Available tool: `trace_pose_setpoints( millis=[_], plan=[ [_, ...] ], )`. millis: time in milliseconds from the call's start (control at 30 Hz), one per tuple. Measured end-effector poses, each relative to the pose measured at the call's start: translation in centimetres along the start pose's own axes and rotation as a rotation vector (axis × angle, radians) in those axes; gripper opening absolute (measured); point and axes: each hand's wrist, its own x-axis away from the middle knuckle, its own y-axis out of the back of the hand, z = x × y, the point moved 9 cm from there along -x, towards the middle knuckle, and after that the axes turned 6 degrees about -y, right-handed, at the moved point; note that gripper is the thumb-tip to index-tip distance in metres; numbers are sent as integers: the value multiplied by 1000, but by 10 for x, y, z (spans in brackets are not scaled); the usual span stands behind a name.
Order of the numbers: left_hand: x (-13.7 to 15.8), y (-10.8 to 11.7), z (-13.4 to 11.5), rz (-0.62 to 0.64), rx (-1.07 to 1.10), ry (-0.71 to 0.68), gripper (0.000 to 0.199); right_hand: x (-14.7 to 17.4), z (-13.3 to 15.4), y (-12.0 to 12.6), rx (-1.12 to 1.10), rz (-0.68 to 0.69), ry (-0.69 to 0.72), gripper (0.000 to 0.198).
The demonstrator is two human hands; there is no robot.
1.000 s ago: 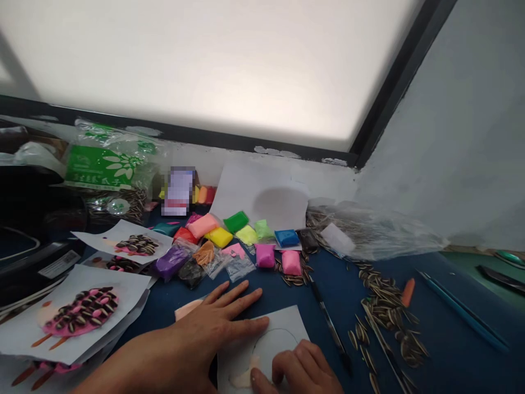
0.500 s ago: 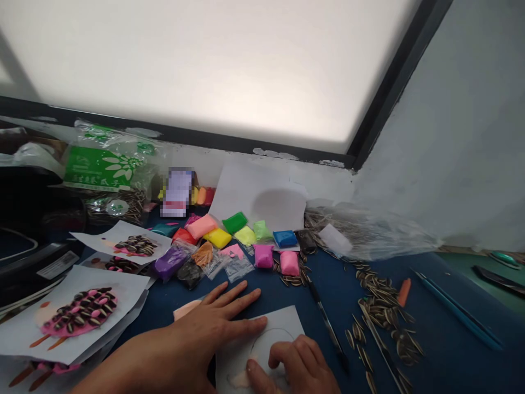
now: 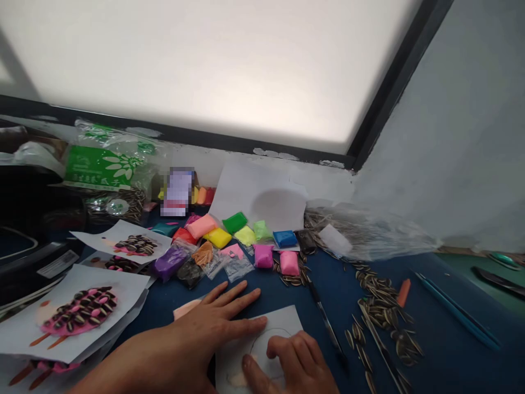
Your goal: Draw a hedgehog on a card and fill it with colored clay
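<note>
At the far left, on the dark blue tabletop [image 3: 435, 339], lies a white paper sheet with a pink clay shape studded with striped sunflower seeds [image 3: 77, 310], and behind it stands a green and clear plastic bag of sunflower seeds [image 3: 107, 174], which looks about half full. Moving right, a row of small clear packets of coloured modelling clay [image 3: 229, 241] lies near the wall; each packet holds one soft lump, for example yellow, green, blue or pink. In front of them the left hand [image 3: 213, 327] lies flat with its fingers spread, pressing on the left edge of a small white paper card with a pencilled circle [image 3: 262, 342]. The right hand [image 3: 293, 364] rests on the same card with its fingers curled, and its thumb presses a thin smear of pale peach clay [image 3: 238, 378] at the bottom edge of the view. I judge this clay to be light, soft and a little sticky, so it is better pushed with a fingertip than pinched; the card is thin and bends easily, so it needs a flat hand on it. Just right of the card lies a black pen [image 3: 326, 323], then loose striped sunflower seeds [image 3: 385, 317], and behind them a crumpled clear plastic bag with more seeds [image 3: 369, 232].
</note>
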Motion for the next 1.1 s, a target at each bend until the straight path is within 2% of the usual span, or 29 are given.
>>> trace_pose_setpoints(
  millis=[67, 167, 300, 400, 467, 567, 600, 667, 733, 867, 933, 1033, 1100],
  plan=[
    [0, 0, 1, -2, 2, 5, 102, 1, 3, -4, -2, -65, -36, 43],
    [1, 0, 1, -15, 10, 4, 100, -7, 1, -1, -127, -85, -60, 52],
    [1, 0, 1, -28, 17, -13, 101, -25, 4, 18, -126, -72, 73, 38],
    [0, -1, 2, -27, 22, -10, 101, -29, 8, 17, -68, 90, 210, 27],
    [1, 0, 2, -44, 39, -21, 101, -24, 6, 15, -67, 143, 229, 25],
    [2, 2, 1, -70, 63, -54, 102, -15, 2, 4, -42, 178, 169, 25],
    [3, 1, 1, -67, 65, -60, 103, -13, -2, 0, -32, 165, 107, 31],
    [2, 0, 2, -62, 55, -65, 103, -14, -11, 10, -94, -28, -29, 46],
    [2, 0, 2, -63, 44, -68, 104, -15, -2, 15, -201, -104, 51, 45],
    [1, 2, 1, -75, 56, -56, 103, -20, 6, 15, -220, -56, 149, 37],
    [1, 2, 1, -64, 62, -45, 102, -18, 3, 14, -237, -54, 103, 37],
    [1, 0, 1, -32, 51, -35, 104, -11, -6, 10, -232, -71, -23, 49],
    [1, 0, 0, -34, 38, -40, 104, -7, -1, 7, -210, -59, 33, 47]
  ],
)
